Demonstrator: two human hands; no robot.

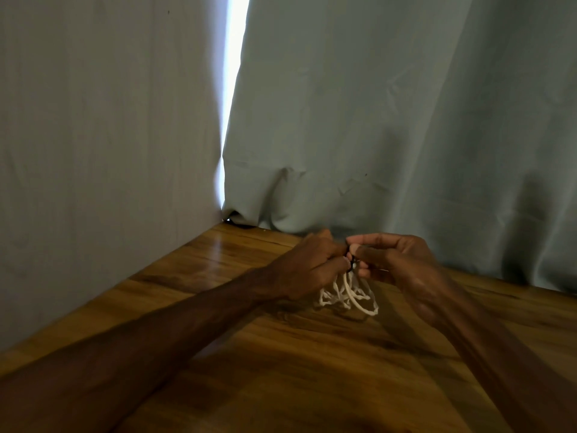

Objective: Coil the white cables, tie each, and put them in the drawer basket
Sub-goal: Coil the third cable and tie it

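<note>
Both hands are meeting over the far part of the wooden table (218, 354), knuckles almost touching. The left hand (307, 264) is curling its fingers into a tight fist around the top of the white cable (346, 295), with the back of the hand facing up and the thumb side turned toward the other hand. The right hand (402, 264) is reaching in from the opposite side. Its thumb and forefinger are pressing together at the same gathered top of the cable, and its remaining fingers are bending loosely underneath.

Right between the two sets of fingertips a small dark band (350, 263) is showing at the neck of the bundle; whether it is already wrapped fully around the strands is too small to tell.

The cable is hanging below the hands as a bunch of several uneven loops. The loops are spreading out under the gap between the hands, and the lowest ones are reaching down to or just above the tabletop, nearer the right wrist than the left.

Beyond the hands, pale grey-green curtains (390, 120) are falling to the back edge of the table. The hem is bunching just behind the left knuckles. Up and to the left of the hands, a bright strip of daylight (232, 89) is coming through the gap between the two curtain panels.
</note>
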